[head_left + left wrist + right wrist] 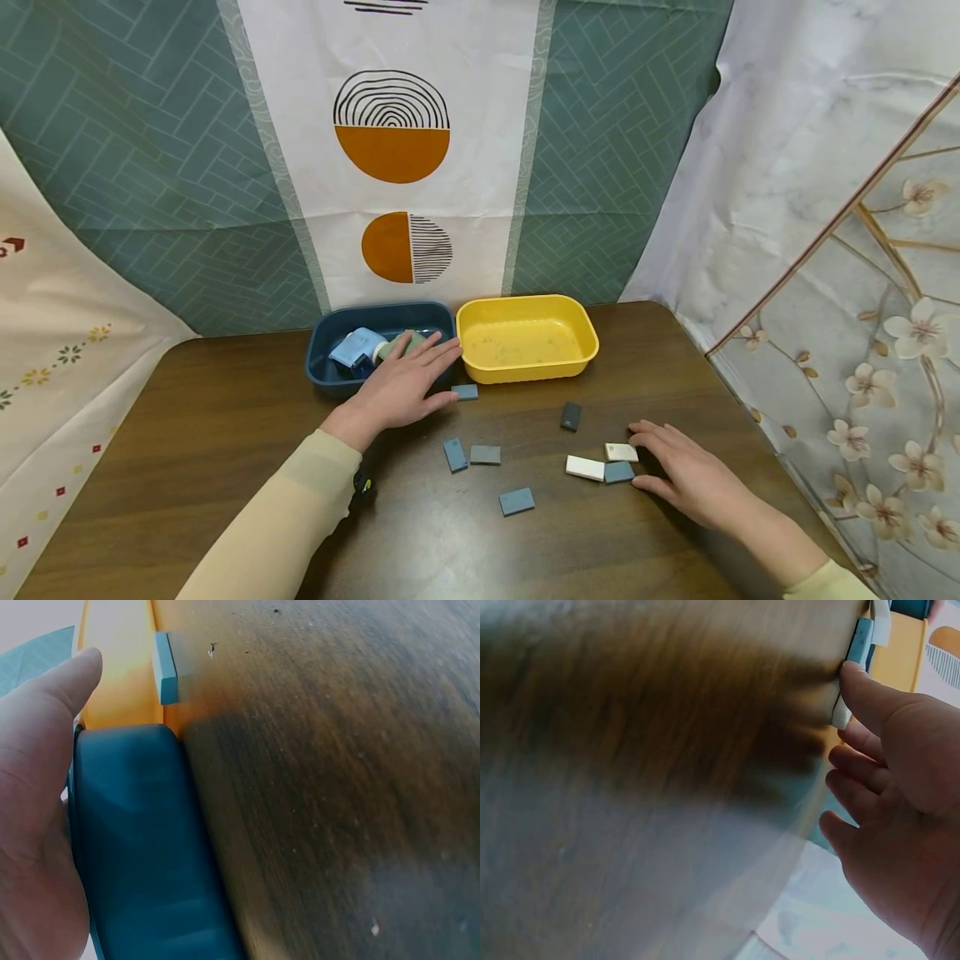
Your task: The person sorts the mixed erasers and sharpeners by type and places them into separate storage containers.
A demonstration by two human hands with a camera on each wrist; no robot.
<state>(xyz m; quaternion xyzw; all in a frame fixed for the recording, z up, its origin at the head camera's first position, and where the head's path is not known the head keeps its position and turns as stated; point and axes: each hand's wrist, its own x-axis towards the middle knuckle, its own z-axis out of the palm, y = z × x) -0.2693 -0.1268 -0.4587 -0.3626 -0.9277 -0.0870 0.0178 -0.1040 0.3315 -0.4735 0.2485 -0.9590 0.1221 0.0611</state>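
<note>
My left hand (401, 387) is over the front edge of the dark blue tub (318, 379), its fingers straight and spread, with nothing held. Inside the tub lie a light blue packet (356, 346) and a greenish item (412, 340), partly covered by the fingers. On the right, my right hand (701, 479) rests low at the table with loosely bent fingers. Its thumb (859, 679) is at the end of a blue-grey tile (618, 472), and its index finger is beside a white tile (621, 452). Another white tile (585, 468) lies against their left side.
A yellow tub (525, 372) stands right of the blue one. Several blue-grey and grey tiles, such as this one (517, 501), lie scattered mid-table, one (465, 392) close before the tubs. A dark tile (571, 416) lies farther right. Patterned cloth (607, 167) hangs behind the wooden table (225, 417).
</note>
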